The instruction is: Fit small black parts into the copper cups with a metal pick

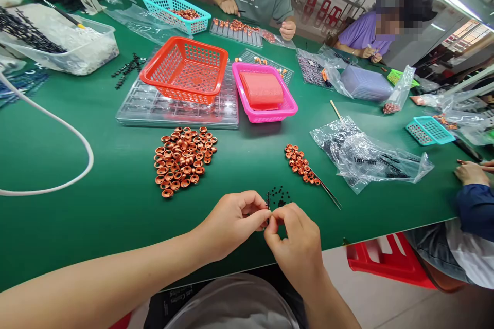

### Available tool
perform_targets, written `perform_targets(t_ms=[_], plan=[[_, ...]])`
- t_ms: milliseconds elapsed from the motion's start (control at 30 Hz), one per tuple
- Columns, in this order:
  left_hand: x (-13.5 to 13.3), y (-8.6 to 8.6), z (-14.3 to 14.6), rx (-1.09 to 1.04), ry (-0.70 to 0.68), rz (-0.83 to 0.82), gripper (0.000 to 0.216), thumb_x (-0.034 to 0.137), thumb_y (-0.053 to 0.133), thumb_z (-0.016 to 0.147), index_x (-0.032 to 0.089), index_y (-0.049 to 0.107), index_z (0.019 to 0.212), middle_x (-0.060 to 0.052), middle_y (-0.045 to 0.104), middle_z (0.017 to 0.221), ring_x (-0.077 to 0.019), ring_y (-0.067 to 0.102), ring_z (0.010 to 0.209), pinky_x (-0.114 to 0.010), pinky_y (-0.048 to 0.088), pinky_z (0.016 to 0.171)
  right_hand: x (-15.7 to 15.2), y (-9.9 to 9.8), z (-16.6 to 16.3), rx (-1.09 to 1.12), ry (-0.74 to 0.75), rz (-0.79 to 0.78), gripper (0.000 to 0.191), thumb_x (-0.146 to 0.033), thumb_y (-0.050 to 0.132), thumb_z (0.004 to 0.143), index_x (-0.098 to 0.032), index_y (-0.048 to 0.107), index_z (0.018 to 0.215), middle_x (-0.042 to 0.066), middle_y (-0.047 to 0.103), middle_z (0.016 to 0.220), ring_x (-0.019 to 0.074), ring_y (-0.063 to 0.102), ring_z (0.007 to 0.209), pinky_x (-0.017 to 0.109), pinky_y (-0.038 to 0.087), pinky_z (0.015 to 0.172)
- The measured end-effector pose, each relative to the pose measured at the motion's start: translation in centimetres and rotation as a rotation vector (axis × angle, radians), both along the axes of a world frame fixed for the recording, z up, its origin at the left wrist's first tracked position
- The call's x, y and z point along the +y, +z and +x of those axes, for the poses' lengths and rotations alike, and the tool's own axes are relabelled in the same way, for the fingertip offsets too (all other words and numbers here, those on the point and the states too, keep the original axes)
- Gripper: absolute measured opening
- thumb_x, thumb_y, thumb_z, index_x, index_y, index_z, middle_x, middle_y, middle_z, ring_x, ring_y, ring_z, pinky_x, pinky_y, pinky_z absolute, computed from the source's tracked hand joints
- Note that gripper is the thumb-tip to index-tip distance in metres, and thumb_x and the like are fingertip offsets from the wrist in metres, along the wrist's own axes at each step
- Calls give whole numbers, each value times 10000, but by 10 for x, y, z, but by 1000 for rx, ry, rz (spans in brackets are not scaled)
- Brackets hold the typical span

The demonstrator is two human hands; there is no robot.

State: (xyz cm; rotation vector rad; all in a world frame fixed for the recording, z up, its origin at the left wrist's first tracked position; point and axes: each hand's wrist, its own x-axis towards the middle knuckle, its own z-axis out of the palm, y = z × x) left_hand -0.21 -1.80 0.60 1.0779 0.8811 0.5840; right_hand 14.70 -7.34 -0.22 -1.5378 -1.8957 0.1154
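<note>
A thin, knobbly black stick [268,199], dark and apparently plastic, stands nearly upright between the two hands, just above the near edge of a smooth green table [96,226]. The left hand [233,223] has it in a narrow pinch, thumb against bent fingers. The right hand [299,239] is drawn to an equally tight pinch on the lower part of the stick; whether a tiny piece also sits between those fingertips is hidden, so I cannot tell.

Just beyond the fingers lie small, matte black bits [281,193], loosely scattered like crumbs. Near them, a small heap of copper-coloured cups [299,162], round, hollow and shiny, touches slim metal tweezers [328,191] lying at a slant. A larger heap of the same glossy cups [185,159] spreads to the left.

Behind that heap, a red basket [193,69] with perforated plastic walls sits on a clear, hard plastic tray [131,108] divided into square compartments. Beside it, a bright pink basket [266,117] carries a soft-looking, rounded coral block [263,91]. To the right, a crinkled, see-through bag [366,151] holds more dark, bumpy strips, its film catching the light in creases
</note>
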Motion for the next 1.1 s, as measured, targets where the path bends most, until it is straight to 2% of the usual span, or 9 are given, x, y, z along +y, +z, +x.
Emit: perform_targets(t_ms=[100,400,833,967,1100], plan=[[1,0,0,21,7,16,148,279,635,771,148,576,733,-2,627,692,-150,610,679,-271,511,674,-1,-3,-1,-30,-1,25,133,-73,507,822,-180,510,743,-1,553,670,119,502,601,240,358,557],[5,-3,-2,-44,-6,-54,156,263,668,736,139,578,707,2,619,653,-136,605,653,-260,509,667,0,-3,-1,5,-13,-32,137,-79,505,820,-181,506,727,-16,530,655,105,472,575,231,345,540],[5,-3,-2,-36,-14,23,130,238,641,741,136,578,690,0,593,635,-136,568,644,-265,469,645,-3,-2,-5,165,-69,-122,113,-100,515,796,-193,527,732,-41,528,664,91,471,566,217,363,541],[2,0,-3,-28,-21,38,120,230,631,746,137,579,690,0,597,632,-130,560,641,-251,456,640,-1,-1,-3,226,-122,-175,102,-124,526,782,-202,530,715,-52,531,661,84,468,550,204,372,522],[2,3,-3,-5,-37,57,113,226,622,757,140,577,699,-14,626,660,-136,574,660,-255,464,660,-1,-4,14,208,-201,-228,79,-165,526,789,-207,549,727,-49,549,678,86,473,544,205,390,528]])
